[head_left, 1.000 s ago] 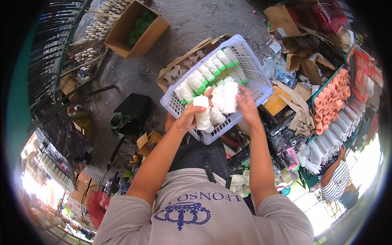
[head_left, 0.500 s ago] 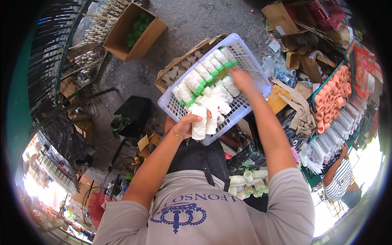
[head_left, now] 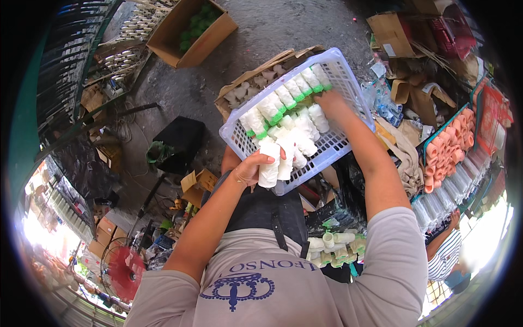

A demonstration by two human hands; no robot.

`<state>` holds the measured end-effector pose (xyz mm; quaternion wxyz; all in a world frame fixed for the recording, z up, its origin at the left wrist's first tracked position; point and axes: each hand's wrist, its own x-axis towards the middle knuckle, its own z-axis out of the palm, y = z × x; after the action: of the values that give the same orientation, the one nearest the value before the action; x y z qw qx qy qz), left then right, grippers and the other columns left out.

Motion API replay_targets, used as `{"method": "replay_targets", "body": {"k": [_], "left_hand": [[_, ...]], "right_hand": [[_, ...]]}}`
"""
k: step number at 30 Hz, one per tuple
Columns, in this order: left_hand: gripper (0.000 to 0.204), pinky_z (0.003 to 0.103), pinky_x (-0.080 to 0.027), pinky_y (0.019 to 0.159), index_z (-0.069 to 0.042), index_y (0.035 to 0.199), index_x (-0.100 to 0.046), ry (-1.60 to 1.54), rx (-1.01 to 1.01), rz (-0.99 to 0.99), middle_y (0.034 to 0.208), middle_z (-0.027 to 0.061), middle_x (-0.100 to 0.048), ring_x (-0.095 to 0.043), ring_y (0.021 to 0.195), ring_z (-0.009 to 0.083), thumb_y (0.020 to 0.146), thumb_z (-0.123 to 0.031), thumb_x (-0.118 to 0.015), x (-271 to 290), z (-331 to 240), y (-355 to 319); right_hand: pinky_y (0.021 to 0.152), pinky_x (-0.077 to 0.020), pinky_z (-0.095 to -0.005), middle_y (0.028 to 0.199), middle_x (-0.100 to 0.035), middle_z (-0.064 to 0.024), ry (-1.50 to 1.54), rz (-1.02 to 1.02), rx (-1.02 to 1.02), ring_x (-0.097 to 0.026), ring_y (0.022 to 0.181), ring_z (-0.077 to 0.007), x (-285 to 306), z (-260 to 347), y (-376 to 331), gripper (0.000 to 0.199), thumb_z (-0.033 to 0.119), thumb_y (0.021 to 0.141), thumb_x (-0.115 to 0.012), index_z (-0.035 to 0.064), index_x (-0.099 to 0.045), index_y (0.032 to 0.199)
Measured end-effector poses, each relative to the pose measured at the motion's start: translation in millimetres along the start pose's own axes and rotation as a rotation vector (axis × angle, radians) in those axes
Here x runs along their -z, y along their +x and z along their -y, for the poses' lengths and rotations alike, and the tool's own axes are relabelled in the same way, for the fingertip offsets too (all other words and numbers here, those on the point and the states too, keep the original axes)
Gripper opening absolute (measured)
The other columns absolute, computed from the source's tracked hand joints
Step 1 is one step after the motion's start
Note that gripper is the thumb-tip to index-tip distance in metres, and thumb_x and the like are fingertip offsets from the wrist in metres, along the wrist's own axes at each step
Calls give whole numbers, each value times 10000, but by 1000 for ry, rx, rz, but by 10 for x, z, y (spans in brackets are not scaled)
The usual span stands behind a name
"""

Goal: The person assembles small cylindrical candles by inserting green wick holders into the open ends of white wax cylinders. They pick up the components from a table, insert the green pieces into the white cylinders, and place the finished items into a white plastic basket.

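Note:
My left hand (head_left: 251, 167) is closed around white rolls (head_left: 268, 167) at the near left corner of a pale blue plastic basket (head_left: 303, 184). They look soft and wrapped. Inside the basket, my right hand (head_left: 333, 107) reaches down near its right side. Its fingers are smeared and partly hidden, so their grip does not show. Just left of it stands a slanting row of white rolls with green ends (head_left: 287, 97). Nearer to me, loose white rolls (head_left: 300, 129) lie in a heap on the basket's bottom.
Behind the basket is a cardboard box of pale pieces (head_left: 239, 94); farther left stands a carton with green things (head_left: 188, 41). Pink-orange tubes (head_left: 448, 148) fill a tray at right, beside clear plastic wrappers (head_left: 444, 199). A person in a striped shirt (head_left: 444, 256) is at far right.
The view has shifted a little, moving the basket and surroundings in the picture. My left hand keeps the rolls, while my right hand stays within the basket's right side.

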<state>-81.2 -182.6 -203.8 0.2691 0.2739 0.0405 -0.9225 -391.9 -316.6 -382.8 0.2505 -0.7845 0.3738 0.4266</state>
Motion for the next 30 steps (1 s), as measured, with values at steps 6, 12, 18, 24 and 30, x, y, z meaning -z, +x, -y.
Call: {"method": "replay_targets", "body": {"k": [6, 12, 18, 24, 30], "left_hand": [[380, 405, -564, 926, -72, 1140, -651, 8, 9, -49, 1269, 178, -645, -664, 1101, 287, 822, -274, -693, 145, 55, -36], [395, 431, -556, 946, -83, 1128, -646, -4, 31, -51, 1291, 208, -653, -669, 1108, 309, 801, -294, -714, 94, 48, -39], [403, 474, -519, 1024, -66, 1056, -651, 32, 100, -89, 1495, 229, -514, -591, 1273, 375, 751, -314, -738, 200, 66, -58], [398, 430, -542, 968, -75, 1116, -659, -3, 45, -85, 1297, 218, -645, -661, 1116, 318, 795, -302, -723, 224, 176, -57], [391, 433, -536, 980, -57, 1109, -662, -13, 31, -59, 1306, 226, -641, -656, 1139, 331, 806, -299, -713, 212, 150, -52]], "right_hand": [[1119, -404, -414, 1385, -639, -92, -112, 94, 5, -559, 1348, -259, 322, 59, -137, 538, 233, 878, -737, 268, -584, 1393], [1146, -349, -407, 1446, -593, -55, -164, 17, 27, -481, 1408, -244, 176, 22, -108, 514, 276, 919, -696, 279, -573, 1418], [1107, -381, -412, 1355, -603, -77, -97, -268, 9, -459, 1385, -280, -268, -45, -65, 508, 215, 828, -756, 206, -609, 1315], [1074, -455, -447, 1339, -572, -107, 42, -204, 154, -476, 1375, -300, 48, -120, -357, 617, 143, 715, -836, 158, -608, 1287], [1040, -509, -475, 1333, -581, -120, 78, -192, 197, -542, 1330, -327, 20, -179, -378, 642, 126, 728, -823, 143, -575, 1320]]}}
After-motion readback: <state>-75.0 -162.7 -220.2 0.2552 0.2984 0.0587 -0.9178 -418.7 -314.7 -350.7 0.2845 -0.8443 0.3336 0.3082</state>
